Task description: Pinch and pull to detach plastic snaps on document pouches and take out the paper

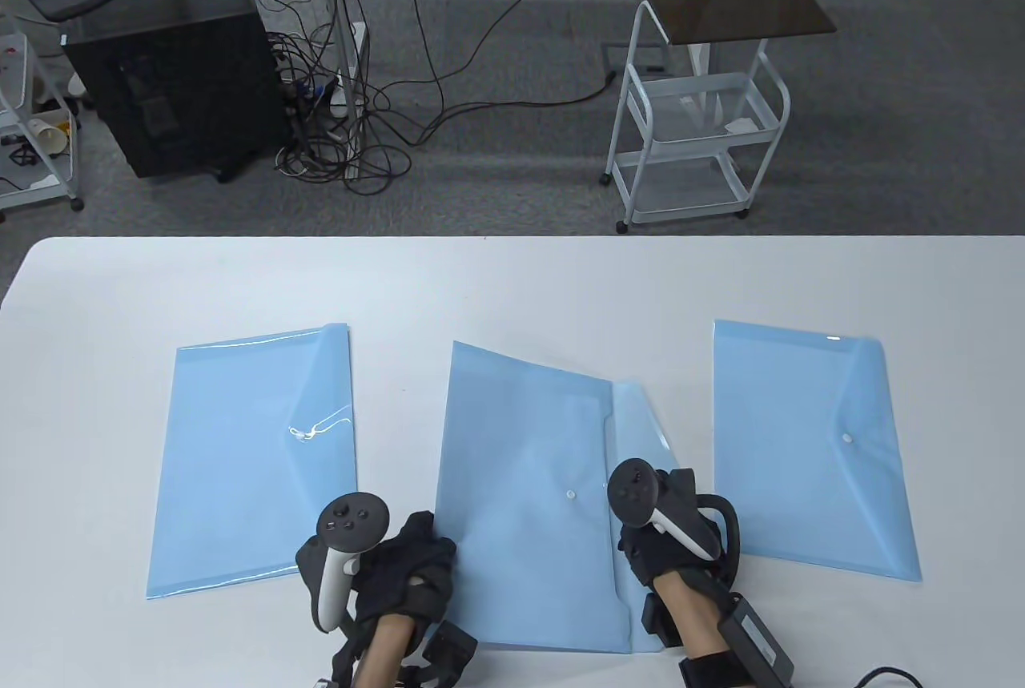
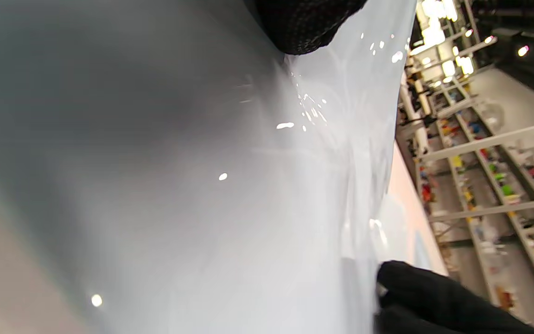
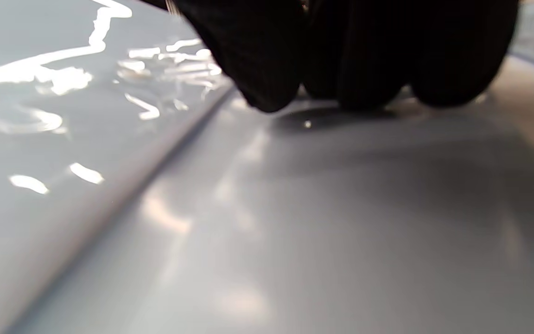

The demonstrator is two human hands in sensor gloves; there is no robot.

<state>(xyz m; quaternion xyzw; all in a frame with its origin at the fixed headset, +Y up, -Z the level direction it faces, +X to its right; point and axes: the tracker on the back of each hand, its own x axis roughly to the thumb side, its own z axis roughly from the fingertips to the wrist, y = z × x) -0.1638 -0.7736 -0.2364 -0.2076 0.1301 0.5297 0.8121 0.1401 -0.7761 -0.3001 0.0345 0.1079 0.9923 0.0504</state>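
My right fingertips (image 3: 267, 69) are pressing down, curled, on the opened flap (image 1: 641, 424) of the middle pouch (image 1: 528, 496); whether they are pinching it, I cannot tell. My left hand (image 1: 400, 560) is lying on that pouch's left edge, its fingers' grip unclear from the table view. The pouch's white snap (image 1: 571, 495) is sitting between both hands. Left pouch (image 1: 256, 456) and right pouch (image 1: 809, 448) are lying flat either side on the white table (image 1: 512, 279), snaps fastened. Both wrists are entering from the near edge, trackers facing up. Beyond the table: white trolley (image 1: 697, 127), black computer tower (image 1: 176, 79).
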